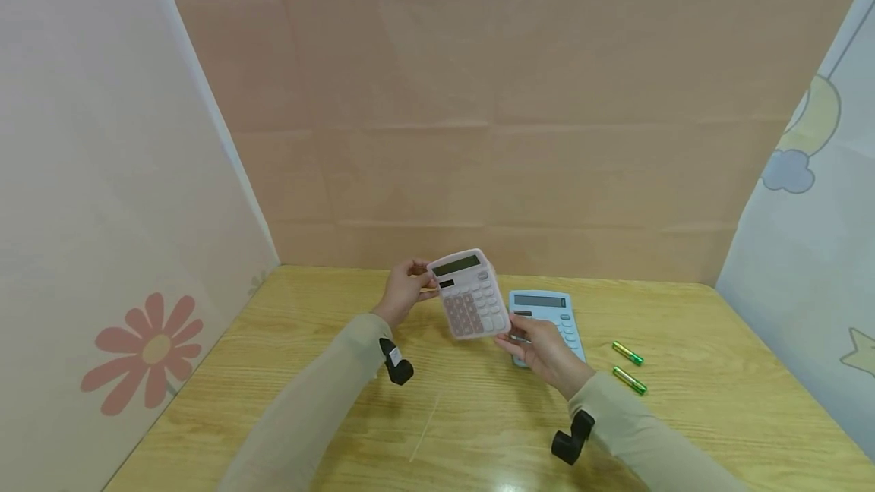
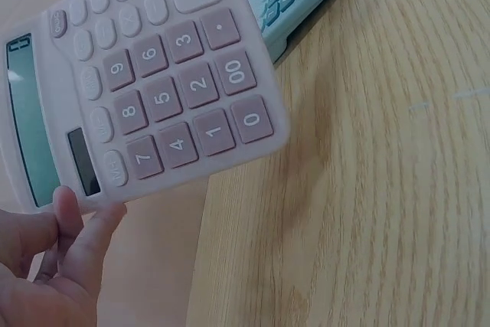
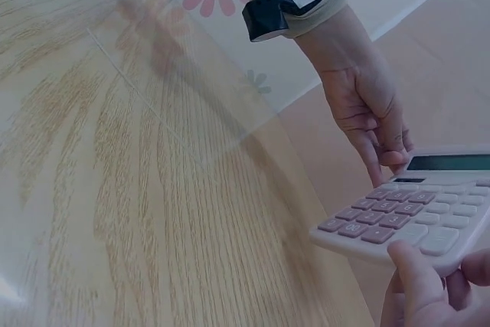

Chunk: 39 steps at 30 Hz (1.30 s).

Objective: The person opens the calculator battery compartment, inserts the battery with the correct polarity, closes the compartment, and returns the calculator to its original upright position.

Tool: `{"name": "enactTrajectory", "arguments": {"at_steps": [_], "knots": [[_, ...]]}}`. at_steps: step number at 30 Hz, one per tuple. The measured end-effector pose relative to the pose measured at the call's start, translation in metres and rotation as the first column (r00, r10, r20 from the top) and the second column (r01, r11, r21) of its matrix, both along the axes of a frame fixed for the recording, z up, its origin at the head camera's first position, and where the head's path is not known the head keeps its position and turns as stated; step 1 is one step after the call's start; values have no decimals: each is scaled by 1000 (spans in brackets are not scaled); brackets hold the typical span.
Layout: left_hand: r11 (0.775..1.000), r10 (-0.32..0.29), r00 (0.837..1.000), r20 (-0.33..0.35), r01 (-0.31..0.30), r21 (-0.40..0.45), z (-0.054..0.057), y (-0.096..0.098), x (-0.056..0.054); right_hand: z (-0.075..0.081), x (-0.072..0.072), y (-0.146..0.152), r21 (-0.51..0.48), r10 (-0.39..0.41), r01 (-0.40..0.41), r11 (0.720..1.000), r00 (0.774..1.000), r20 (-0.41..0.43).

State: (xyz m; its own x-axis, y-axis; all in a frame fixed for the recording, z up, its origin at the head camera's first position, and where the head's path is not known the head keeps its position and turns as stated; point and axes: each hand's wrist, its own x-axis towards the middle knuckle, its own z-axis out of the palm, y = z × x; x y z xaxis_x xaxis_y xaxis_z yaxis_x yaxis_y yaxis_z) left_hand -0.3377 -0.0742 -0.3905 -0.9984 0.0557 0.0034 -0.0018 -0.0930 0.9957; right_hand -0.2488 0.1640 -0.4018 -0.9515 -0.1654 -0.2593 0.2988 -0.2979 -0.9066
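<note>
A pink calculator (image 1: 472,296) is held up above the table, tilted, its keys and display facing the head camera. My left hand (image 1: 405,291) pinches its upper left edge beside the display; the left wrist view shows thumb and fingers at that edge of the calculator (image 2: 176,97). With thumb and fingers, my right hand (image 1: 543,348) grips the lower right corner, and the right wrist view shows the thumb on top of that corner. Behind the right hand a blue calculator (image 1: 540,301) lies face up on the table, partly covered by that hand.
Two green and gold batteries (image 1: 627,353) lie on the wooden table (image 1: 690,431), right of the blue calculator. A brown backdrop (image 1: 492,112) rises at the table's far edge. Pale printed side panels (image 1: 137,196) stand left and right. Each wrist wears a black camera strap (image 1: 573,437).
</note>
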Motion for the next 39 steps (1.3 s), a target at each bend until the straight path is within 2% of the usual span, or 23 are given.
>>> {"name": "enactTrajectory", "arguments": {"at_steps": [6,22,27,30,39], "knots": [[999,6,1000,-16,-5,33,1,0,-1,-1,0,1,21,5,-5,1000,1000,-3],[994,105,994,-22,-104,16,-1,-3,-1,0,-1,0,7,-1,2,1000,1000,-21],[990,130,991,-43,-132,-44,-2,-4,-1,1,0,2,65,1,2,998,999,-48],[988,132,990,-48,-136,-78,-2,-4,-1,2,1,3,92,16,-10,996,998,-67],[991,115,993,-36,-117,-56,-7,-5,-3,1,0,4,112,13,-5,994,998,-67]]}}
